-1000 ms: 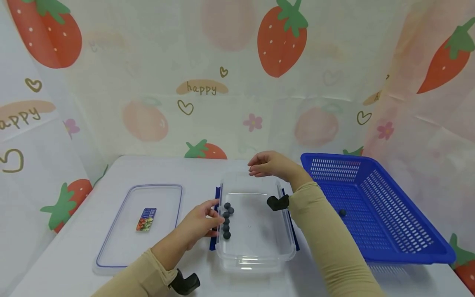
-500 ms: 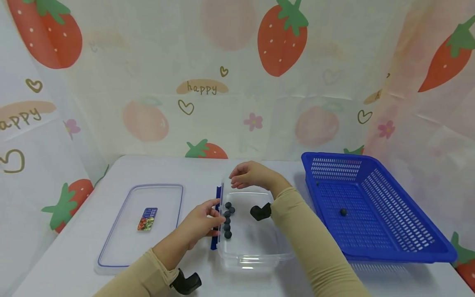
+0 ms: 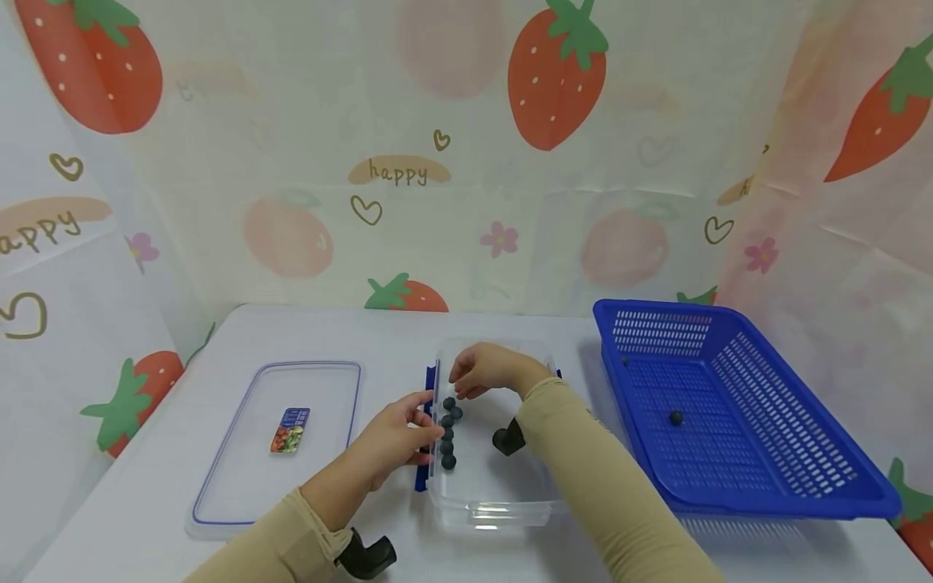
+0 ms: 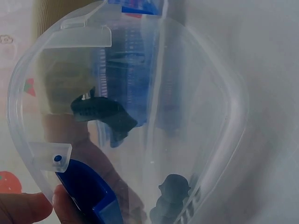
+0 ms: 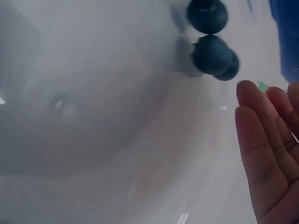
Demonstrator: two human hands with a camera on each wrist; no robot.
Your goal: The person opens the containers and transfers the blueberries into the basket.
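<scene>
A clear plastic box (image 3: 503, 478) with blue side latches stands upright on the table. My left hand (image 3: 399, 437) grips its left side wall, fingers outside near the latch (image 4: 86, 191). Along that wall, inside, lie several dark blueberries (image 3: 447, 446) in an uneven row. My right hand (image 3: 492, 371) hangs over the box's far left part, fingertips pointing down just beyond the farthest blueberries. In the right wrist view its fingers (image 5: 254, 135) are fairly straight, beside a cluster of blueberries (image 5: 212, 53); nothing shows between them.
To the right is a blue perforated basket (image 3: 809, 421) holding a blueberry (image 3: 676, 417) and a small dark one (image 3: 624, 361) near its left wall. On the left lies a flat clear lid (image 3: 233, 470) with a purple rim and a colourful card (image 3: 290, 430) on it. A strawberry-printed curtain (image 3: 313, 121) hangs behind.
My right hand has moved left and down from the box's far right edge into its far left part. The arm now uncovers more of the basket. My left hand stays put.
</scene>
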